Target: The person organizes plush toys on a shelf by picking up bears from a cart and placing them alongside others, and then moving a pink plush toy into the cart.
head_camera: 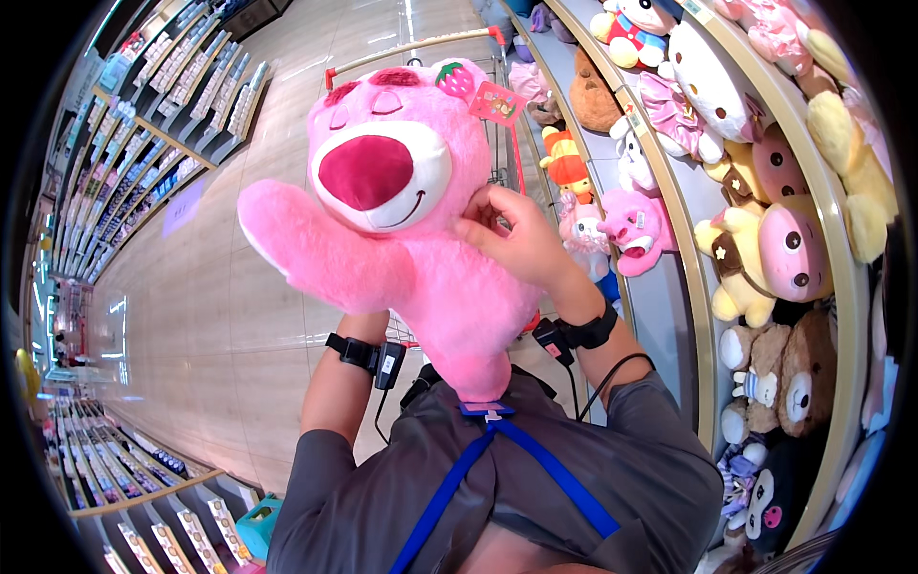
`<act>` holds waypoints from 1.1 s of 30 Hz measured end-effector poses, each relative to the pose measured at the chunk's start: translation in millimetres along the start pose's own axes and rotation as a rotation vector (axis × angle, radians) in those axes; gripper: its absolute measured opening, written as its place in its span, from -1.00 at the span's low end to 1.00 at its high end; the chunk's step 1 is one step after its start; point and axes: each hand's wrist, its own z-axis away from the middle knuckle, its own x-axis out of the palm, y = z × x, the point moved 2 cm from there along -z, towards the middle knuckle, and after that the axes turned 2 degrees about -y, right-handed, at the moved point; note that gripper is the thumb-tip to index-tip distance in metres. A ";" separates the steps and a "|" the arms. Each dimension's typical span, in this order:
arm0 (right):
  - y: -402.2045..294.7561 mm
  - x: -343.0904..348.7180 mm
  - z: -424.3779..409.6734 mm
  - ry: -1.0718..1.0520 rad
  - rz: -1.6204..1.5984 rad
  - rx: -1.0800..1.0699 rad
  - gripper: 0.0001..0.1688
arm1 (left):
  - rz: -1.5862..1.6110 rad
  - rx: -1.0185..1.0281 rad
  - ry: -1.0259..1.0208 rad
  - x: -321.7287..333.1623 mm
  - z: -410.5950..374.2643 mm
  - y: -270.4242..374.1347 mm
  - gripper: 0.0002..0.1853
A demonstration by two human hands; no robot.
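A large pink plush bear (459,280) is held up in front of me, its face turned towards me and slightly left. It has a white muzzle, a dark pink nose and closed stitched eyes. Near its ear are a strawberry ornament (455,80) and a printed card tag (496,104). My right hand (516,233) grips the plush at the side of the neck, thumb and fingers bent together. My left hand is hidden behind the bear; only the left forearm (337,391) shows, reaching behind its body.
Behind the bear stands a wire shopping cart with a red-ended handle (416,52). Shelves of plush toys (767,251) line the right side. Racks of small packaged goods (179,79) stand at the left, beyond the tiled floor (201,316). A blue lanyard (459,481) hangs on my chest.
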 end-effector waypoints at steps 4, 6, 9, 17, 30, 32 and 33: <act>5.9 -11.2 -22.6 0.222 -0.177 -0.067 -0.56 | 0.005 -0.002 -0.007 -1.2 7.2 -0.2 -0.36; -9.9 -16.7 -37.7 0.369 -0.429 -0.062 -0.48 | 0.009 -0.004 -0.008 -0.8 10.9 -0.3 -0.36; -17.0 -33.5 -54.7 0.361 -0.310 -0.128 -0.36 | 0.015 -0.009 -0.007 -3.3 19.3 -1.4 -0.35; -55.3 -55.7 -52.8 0.091 -0.405 0.009 -0.71 | 0.035 0.038 -0.013 -2.4 15.1 7.2 -0.34; -97.7 -17.7 1.7 0.033 -0.342 -0.198 -0.81 | 0.043 0.082 -0.025 1.5 8.7 8.0 -0.32; -97.0 -17.2 5.6 0.062 -0.362 -0.218 -0.81 | 0.040 0.081 -0.023 1.2 12.0 5.6 -0.32; -97.7 -17.6 6.4 0.095 -0.374 -0.250 -0.81 | 0.041 0.084 -0.024 1.5 11.7 5.0 -0.32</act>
